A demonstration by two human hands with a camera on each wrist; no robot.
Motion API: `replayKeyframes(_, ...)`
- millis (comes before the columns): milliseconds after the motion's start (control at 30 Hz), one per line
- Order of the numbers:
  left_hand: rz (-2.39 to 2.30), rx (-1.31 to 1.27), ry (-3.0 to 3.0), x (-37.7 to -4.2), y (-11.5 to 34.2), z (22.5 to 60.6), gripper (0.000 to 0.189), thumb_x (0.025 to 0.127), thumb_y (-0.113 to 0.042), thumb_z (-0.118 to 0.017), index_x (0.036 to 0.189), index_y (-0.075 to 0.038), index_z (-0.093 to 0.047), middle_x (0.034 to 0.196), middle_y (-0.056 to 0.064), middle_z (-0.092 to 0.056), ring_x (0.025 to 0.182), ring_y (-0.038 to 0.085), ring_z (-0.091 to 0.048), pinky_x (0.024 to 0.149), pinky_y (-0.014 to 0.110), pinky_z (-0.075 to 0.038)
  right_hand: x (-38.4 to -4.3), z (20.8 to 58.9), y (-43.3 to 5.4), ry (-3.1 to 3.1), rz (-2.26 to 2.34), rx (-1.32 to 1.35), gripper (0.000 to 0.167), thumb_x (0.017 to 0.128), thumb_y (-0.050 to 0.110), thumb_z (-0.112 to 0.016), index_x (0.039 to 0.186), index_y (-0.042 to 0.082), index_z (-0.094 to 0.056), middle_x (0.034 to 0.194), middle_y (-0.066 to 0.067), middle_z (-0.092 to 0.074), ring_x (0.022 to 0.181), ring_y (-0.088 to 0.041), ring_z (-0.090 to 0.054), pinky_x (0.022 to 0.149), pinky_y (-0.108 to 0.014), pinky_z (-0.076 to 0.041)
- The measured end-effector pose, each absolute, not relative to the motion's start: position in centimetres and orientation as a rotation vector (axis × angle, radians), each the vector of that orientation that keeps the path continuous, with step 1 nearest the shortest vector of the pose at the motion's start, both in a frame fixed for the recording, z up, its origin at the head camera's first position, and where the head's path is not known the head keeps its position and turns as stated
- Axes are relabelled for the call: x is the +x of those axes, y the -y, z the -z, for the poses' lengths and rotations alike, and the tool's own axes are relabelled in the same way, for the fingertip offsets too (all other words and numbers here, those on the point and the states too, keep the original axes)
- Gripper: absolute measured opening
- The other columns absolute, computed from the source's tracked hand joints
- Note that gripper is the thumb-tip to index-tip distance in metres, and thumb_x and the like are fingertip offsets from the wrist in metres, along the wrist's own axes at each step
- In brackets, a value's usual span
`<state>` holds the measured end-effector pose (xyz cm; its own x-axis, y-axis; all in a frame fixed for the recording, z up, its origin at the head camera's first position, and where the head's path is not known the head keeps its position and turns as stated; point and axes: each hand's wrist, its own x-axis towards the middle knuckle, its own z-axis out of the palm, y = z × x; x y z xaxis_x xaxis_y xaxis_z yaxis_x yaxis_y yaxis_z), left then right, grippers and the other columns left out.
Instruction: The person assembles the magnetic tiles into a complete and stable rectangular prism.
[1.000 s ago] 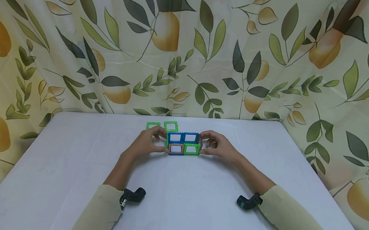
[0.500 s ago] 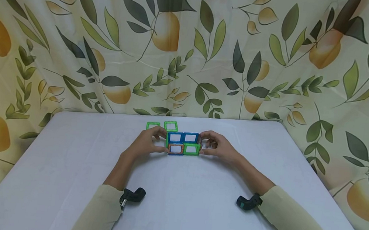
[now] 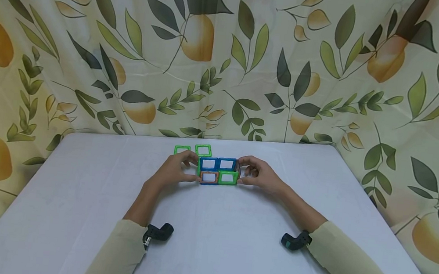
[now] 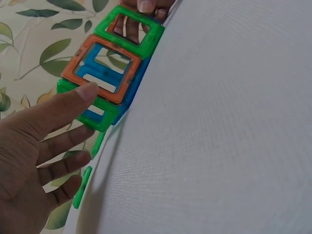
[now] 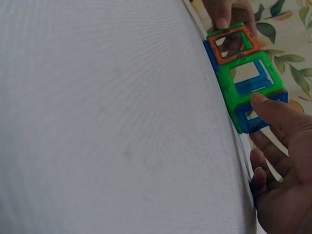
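Note:
A low box of magnetic tiles point(image 3: 218, 172) stands near the far side of the table. Its front has an orange square tile point(image 4: 126, 87) beside a green square tile point(image 5: 225, 80); two blue tiles point(image 3: 218, 165) form the back. My left hand point(image 3: 177, 167) holds the green left end, thumb on the front edge and fingers reaching behind. At the opposite end my right hand point(image 3: 262, 175) grips likewise, its thumb on the lower edge of the green front tile in the right wrist view. The fingertips behind the box are partly hidden.
Two loose green square tiles lie behind the box, one point(image 3: 203, 155) just beyond it and another point(image 3: 182, 147) partly covered by my left hand. A white cloth covers the table point(image 3: 217, 242). Behind its far edge hangs a leaf-and-fruit patterned curtain point(image 3: 220, 124).

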<state>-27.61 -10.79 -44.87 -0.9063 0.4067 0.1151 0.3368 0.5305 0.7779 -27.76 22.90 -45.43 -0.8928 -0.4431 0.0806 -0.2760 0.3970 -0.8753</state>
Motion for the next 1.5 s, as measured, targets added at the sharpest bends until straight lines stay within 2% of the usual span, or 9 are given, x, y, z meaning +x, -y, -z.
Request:
replayKeyframes(300,-1.360,0.552,-2.704,-27.9,12.0,45.0,0.060,0.085,-0.009,-0.089,0.138,-0.008,-0.062,0.123,0.009,-0.071,0.116,0.031,-0.062,0.101,0.047,-0.051,-27.8,45.3,-22.6,-2.485,1.495,-0.614,0.061,0.085,0.005,-0.087,0.140,0.003,-0.061,0.123,-0.012,-0.063,0.102,-0.035,-0.054,0.078,-0.027,-0.044)
replayKeyframes(633,-1.369,0.424,-2.817,-29.2,14.2,45.3,0.054,0.090,-0.011,-0.084,0.139,-0.006,-0.062,0.132,0.016,-0.065,0.123,0.036,-0.056,0.106,0.052,-0.045,-27.7,45.7,-22.5,-2.460,1.509,-0.618,0.061,0.086,0.006,-0.086,0.141,0.002,-0.060,0.124,-0.014,-0.062,0.101,-0.035,-0.053,0.077,-0.027,-0.043)
replayKeyframes(767,-1.323,0.377,-2.852,-30.2,14.8,46.0,0.058,0.091,-0.012,-0.083,0.143,-0.004,-0.059,0.139,0.019,-0.059,0.128,0.037,-0.052,0.111,0.052,-0.041,-27.7,45.7,-22.6,-2.479,1.491,-0.611,0.061,0.087,0.006,-0.086,0.141,0.003,-0.060,0.122,-0.012,-0.062,0.101,-0.034,-0.054,0.076,-0.027,-0.043)
replayKeyframes(933,-1.263,0.323,-2.861,-31.2,15.4,46.2,0.072,0.090,-0.016,-0.084,0.153,-0.006,-0.050,0.148,0.019,-0.052,0.137,0.036,-0.043,0.117,0.053,-0.035,-27.8,45.5,-22.8,-2.489,1.486,-0.613,0.060,0.087,0.006,-0.086,0.141,0.002,-0.060,0.120,-0.012,-0.063,0.100,-0.035,-0.054,0.075,-0.026,-0.043)
replayKeyframes(1100,-1.186,0.330,-2.854,-32.0,15.8,45.8,0.079,0.090,-0.018,-0.084,0.157,-0.006,-0.044,0.148,0.020,-0.052,0.136,0.036,-0.043,0.115,0.053,-0.036,-27.8,45.4,-22.8,-2.473,1.491,-0.617,0.060,0.087,0.006,-0.086,0.141,0.002,-0.060,0.118,-0.012,-0.062,0.099,-0.034,-0.052,0.075,-0.026,-0.042)
replayKeyframes(1300,-1.007,0.394,-2.888,-32.8,15.7,45.5,0.076,0.091,-0.024,-0.084,0.156,-0.006,-0.049,0.148,0.023,-0.049,0.136,0.041,-0.042,0.113,0.057,-0.037,-27.7,45.4,-22.9,-2.474,1.480,-0.619,0.060,0.087,0.006,-0.085,0.142,0.002,-0.059,0.118,-0.012,-0.061,0.098,-0.033,-0.051,0.075,-0.027,-0.041)
replayKeyframes(1500,-0.851,0.386,-2.909,-33.2,15.2,45.3,0.074,0.092,-0.032,-0.083,0.157,-0.015,-0.051,0.150,0.022,-0.043,0.135,0.041,-0.038,0.110,0.061,-0.038,-27.6,45.4,-22.9,-2.472,1.475,-0.620,0.060,0.087,0.007,-0.085,0.142,0.002,-0.060,0.119,-0.011,-0.060,0.099,-0.033,-0.051,0.076,-0.027,-0.041)
